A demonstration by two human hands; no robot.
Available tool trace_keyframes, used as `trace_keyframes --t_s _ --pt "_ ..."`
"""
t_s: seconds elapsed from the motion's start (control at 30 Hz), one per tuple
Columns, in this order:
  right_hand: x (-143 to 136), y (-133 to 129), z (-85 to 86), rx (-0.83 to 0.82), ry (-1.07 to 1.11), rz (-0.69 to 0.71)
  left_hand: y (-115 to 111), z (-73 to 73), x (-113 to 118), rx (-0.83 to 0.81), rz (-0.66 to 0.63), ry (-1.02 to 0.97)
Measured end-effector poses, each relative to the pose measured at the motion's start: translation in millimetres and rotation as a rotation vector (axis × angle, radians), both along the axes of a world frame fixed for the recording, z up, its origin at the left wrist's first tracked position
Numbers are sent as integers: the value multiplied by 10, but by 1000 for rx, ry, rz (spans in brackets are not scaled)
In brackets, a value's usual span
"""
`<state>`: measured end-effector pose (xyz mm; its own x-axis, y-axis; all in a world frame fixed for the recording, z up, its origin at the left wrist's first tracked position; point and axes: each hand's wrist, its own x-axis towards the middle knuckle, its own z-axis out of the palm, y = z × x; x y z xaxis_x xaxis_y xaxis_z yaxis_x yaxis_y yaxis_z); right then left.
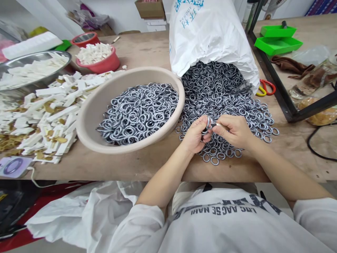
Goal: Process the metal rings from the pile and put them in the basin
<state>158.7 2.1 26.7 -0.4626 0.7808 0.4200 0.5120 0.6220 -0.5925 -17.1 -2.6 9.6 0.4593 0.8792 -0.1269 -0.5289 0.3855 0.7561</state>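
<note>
My left hand (196, 135) is closed around a few grey rings (207, 125), above the near part of a loose ring pile (223, 105). Beside it, the fingers of my right hand (233, 130) pinch a small dark tool (214, 125) whose tip meets the rings. The pile spills from the mouth of a white sack (205, 35) lying on the table. To the left of my hands stands a wide beige basin (126, 148) holding many similar grey rings (142, 112).
White and tan plastic pieces (58, 116) are heaped at the left, near a steel bowl (68, 58) and a red bowl (105, 65). Red-and-yellow scissors (268, 87) lie right of the sack, beside a black metal frame (271, 77). Green trays (279, 45) stand beyond.
</note>
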Motion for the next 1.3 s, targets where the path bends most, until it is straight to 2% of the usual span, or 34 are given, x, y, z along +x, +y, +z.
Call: trace_keyframes --t_s 0.13,0.2,0.33,0.43,0.57,0.67,0.87,1.07,1.3 --pt "59 161 -63 -101 59 -185 -46 9 26 48 -112 0" --pt "73 188 -58 -104 110 -252 -47 3 37 58 -107 16" --pt "17 83 -1 -10 169 -125 -13 -27 51 34 26 72" --pt "-70 19 -31 2 218 -42 -15 -39 77 4 83 76" --pt "-155 38 -163 -169 416 -55 -48 -45 121 -27 109 98" --pt "-157 55 -194 -256 474 -50 -47 -53 131 -22 106 110" --pt "-102 50 -106 -234 438 -134 -26 -59 117 10 113 169" --pt "-136 19 -78 -129 340 -57 -37 -79 144 16 150 155" --pt "-65 18 -30 -168 375 -88 -37 -44 135 77 122 183"
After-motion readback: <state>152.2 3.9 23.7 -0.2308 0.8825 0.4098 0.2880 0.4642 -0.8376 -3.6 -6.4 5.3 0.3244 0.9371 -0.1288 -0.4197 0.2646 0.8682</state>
